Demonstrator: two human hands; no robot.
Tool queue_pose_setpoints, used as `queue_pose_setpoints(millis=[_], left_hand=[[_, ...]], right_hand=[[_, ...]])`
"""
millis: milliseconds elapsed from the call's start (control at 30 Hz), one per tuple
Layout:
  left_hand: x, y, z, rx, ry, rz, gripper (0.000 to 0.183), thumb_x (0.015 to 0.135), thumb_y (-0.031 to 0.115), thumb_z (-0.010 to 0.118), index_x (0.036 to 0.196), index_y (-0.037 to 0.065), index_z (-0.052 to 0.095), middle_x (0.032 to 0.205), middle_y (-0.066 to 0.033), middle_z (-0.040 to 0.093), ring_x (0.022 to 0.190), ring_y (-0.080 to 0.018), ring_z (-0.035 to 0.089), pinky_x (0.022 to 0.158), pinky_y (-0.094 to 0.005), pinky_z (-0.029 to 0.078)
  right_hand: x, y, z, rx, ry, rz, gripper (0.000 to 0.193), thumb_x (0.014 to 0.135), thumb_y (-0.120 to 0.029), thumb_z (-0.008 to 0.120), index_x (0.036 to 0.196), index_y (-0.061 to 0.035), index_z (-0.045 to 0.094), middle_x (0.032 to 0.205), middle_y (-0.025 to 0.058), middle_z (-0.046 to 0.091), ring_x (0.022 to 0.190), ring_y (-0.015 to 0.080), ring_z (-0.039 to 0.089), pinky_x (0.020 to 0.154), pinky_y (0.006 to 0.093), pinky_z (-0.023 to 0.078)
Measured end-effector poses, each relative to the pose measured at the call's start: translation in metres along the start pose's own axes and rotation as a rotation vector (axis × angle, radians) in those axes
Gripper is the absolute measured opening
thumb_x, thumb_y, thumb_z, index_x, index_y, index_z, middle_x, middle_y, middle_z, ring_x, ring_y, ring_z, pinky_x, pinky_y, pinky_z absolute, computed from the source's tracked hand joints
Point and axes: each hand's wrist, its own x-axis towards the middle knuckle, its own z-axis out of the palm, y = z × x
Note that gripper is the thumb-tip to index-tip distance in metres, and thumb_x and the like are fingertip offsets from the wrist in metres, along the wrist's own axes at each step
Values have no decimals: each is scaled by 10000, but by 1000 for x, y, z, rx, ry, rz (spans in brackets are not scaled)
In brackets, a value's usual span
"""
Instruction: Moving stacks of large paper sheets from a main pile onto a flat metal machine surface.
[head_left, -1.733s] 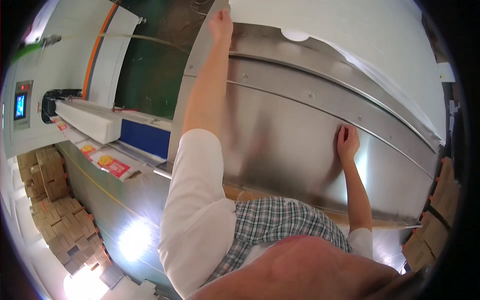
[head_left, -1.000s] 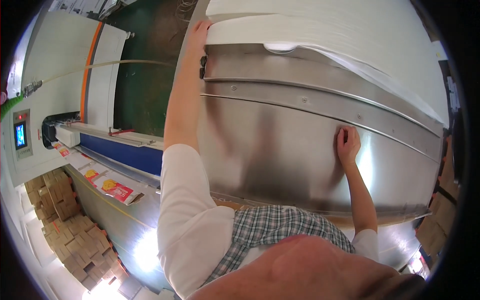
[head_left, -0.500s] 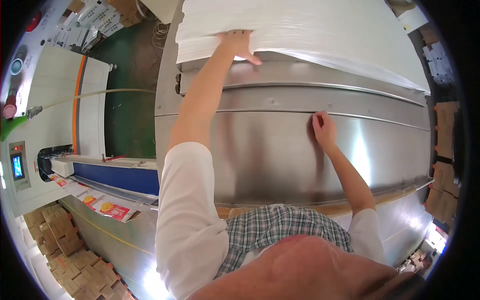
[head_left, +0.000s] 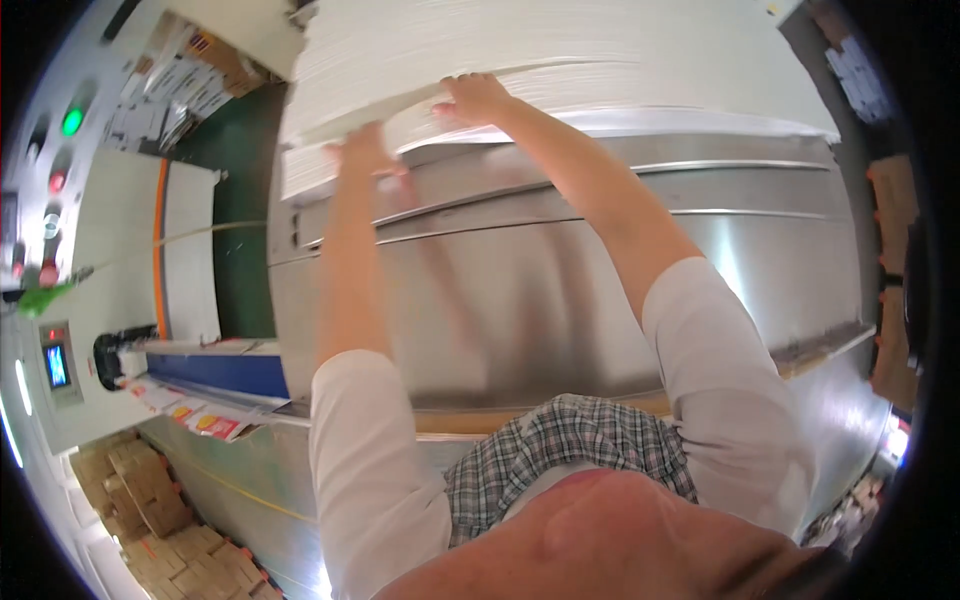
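Note:
A thick stack of white sheets lies on the far side of a steel machine table. My right hand is at the stack's near edge, with its fingers bent over the sheets and its thumb apart to the left. It grips some of them, and a flap of sheet edges bulges just left of it. My left hand touches the stack's edge near the left corner. Motion smears its fingers, so their grip is unclear. Both forearms reach across the steel surface.
Left of the table stands a white machine with a small screen and a blue conveyor. Printed packaging pieces lie along it. A hose crosses the gap. Cartons are stacked lower left, more boxes at right.
My right hand has gone from the steel surface up to the sheet stack. My left hand has shifted left and a little nearer along its edge. The view has shifted slightly.

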Motion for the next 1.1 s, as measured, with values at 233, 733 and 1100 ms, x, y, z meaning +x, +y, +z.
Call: queue_pose_setpoints(millis=[233, 733, 1100], left_hand=[[-16, -37, 17, 152, -201, -281, 990, 529, 196, 752, 1354, 150, 207, 1366, -75, 317, 1273, -284, 264, 912, -682, 233], [-32, -165, 56, 124, -105, -220, 929, 488, 53, 737, 1284, 161, 272, 1317, -81, 341, 1252, -266, 282, 969, -491, 272], [-47, -187, 69, -41, 344, -54, 763, 473, 0, 731, 1169, 112, 439, 1209, -155, 451, 1134, -340, 416, 938, -411, 359]], right_hand=[[-131, 209, -84, -239, -275, 396, 588, 812, -602, 387, 1076, -95, 527, 1001, 115, 598, 1024, 291, 526, 892, 466, 343], [-269, 476, -212, -611, -750, 586, 949, 380, -87, 784, 1244, -220, 416, 1206, 89, 491, 1104, 310, 460, 919, 415, 387], [-315, 450, -222, -461, -260, 897, 704, 571, -78, 707, 1213, -206, 451, 1239, 81, 410, 1144, 343, 367, 965, 430, 346]])
